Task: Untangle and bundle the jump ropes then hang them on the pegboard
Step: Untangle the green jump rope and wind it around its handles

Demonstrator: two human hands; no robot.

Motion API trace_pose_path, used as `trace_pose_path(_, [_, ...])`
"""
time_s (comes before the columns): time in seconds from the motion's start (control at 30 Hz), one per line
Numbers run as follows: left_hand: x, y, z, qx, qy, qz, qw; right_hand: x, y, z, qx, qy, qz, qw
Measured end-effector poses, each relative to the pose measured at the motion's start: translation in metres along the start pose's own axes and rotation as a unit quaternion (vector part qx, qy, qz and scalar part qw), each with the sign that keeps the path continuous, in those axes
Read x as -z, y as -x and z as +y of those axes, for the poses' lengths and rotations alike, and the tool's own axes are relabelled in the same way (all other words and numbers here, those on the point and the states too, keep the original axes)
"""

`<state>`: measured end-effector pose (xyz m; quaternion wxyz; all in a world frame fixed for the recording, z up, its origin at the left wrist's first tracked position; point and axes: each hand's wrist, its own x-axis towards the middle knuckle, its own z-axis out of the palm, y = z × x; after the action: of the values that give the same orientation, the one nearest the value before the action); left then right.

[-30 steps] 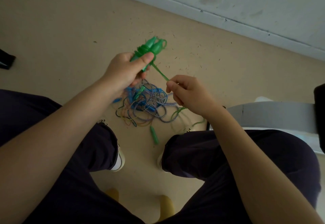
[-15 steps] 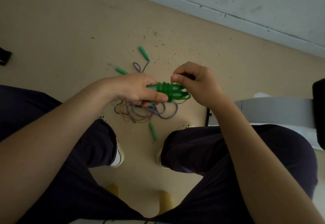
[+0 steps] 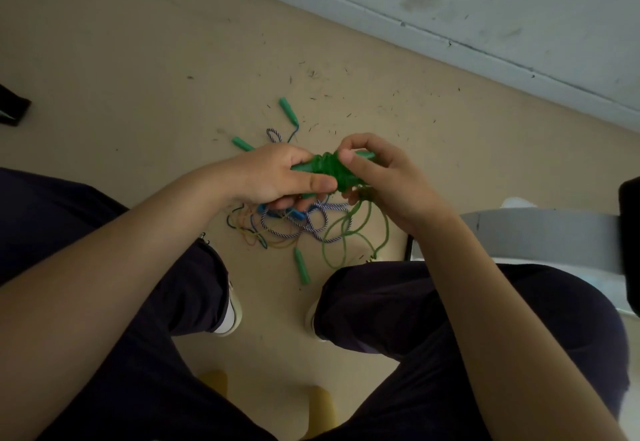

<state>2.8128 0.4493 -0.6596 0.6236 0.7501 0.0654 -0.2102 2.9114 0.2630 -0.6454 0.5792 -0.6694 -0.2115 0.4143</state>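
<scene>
A green jump rope (image 3: 330, 171) has its two handles held together, with green cord wound around them. My left hand (image 3: 277, 177) grips the handles at their left end. My right hand (image 3: 375, 177) pinches the wound cord and the right end. Loose green cord (image 3: 346, 236) hangs down from my right hand in loops. Below my hands, a tangle of blue-and-white striped, blue and orange ropes (image 3: 298, 224) lies on the floor. Three light green handles (image 3: 288, 111) (image 3: 242, 144) (image 3: 302, 265) lie around the tangle. The pegboard is not in view.
I sit with my knees apart, dark trousers and white shoes (image 3: 232, 312) on either side of the tangle. A grey seat or tabletop (image 3: 540, 232) stands at the right. Yellow stool legs (image 3: 322, 406) show below. The grey wall base (image 3: 450, 35) runs along the top.
My hands came together and dropped lower over the tangle. The bundle turned from upright to lying sideways, and my right hand went from pulling the cord taut to pressing on the windings.
</scene>
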Motion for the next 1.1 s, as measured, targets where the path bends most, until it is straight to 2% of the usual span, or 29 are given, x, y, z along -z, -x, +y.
trace_pose_path(0.1, [0.002,-0.003,-0.002,-0.020,0.078,0.057,0.995,0.004,-0.002,0.000,-0.012,-0.053,-0.021,0.998])
trace_pose_path(0.2, [0.002,-0.006,-0.002,-0.029,0.115,0.123,0.985,0.000,-0.004,0.003,0.002,-0.041,-0.027,0.999])
trace_pose_path(0.3, [0.001,-0.008,-0.003,-0.021,0.117,0.178,0.977,-0.010,-0.003,0.008,-0.019,0.041,0.023,0.999])
trace_pose_path(0.4, [0.008,-0.007,-0.005,-0.005,0.118,0.247,0.962,-0.018,-0.002,0.010,-0.047,0.148,0.034,0.987])
trace_pose_path(0.47, [0.010,-0.007,-0.006,0.006,0.087,0.260,0.962,-0.021,-0.002,0.009,-0.041,0.192,0.047,0.979])
trace_pose_path(0.6, [0.004,-0.009,-0.010,0.044,-0.004,0.219,0.975,-0.019,-0.001,0.005,-0.037,0.251,0.058,0.966])
trace_pose_path(0.7, [0.005,-0.008,-0.010,0.066,-0.041,0.140,0.987,-0.016,0.004,0.002,-0.017,0.287,0.024,0.957])
trace_pose_path(0.87, [0.006,-0.005,-0.007,0.059,0.050,0.061,0.995,-0.011,0.007,-0.001,0.004,0.292,-0.009,0.956])
trace_pose_path(1.0, [0.002,-0.004,-0.005,0.078,0.056,0.006,0.995,-0.007,0.007,0.000,-0.013,0.254,-0.025,0.967])
trace_pose_path(1.1, [0.000,-0.003,-0.005,0.080,0.074,-0.002,0.994,-0.007,0.007,0.002,-0.022,0.215,-0.024,0.976])
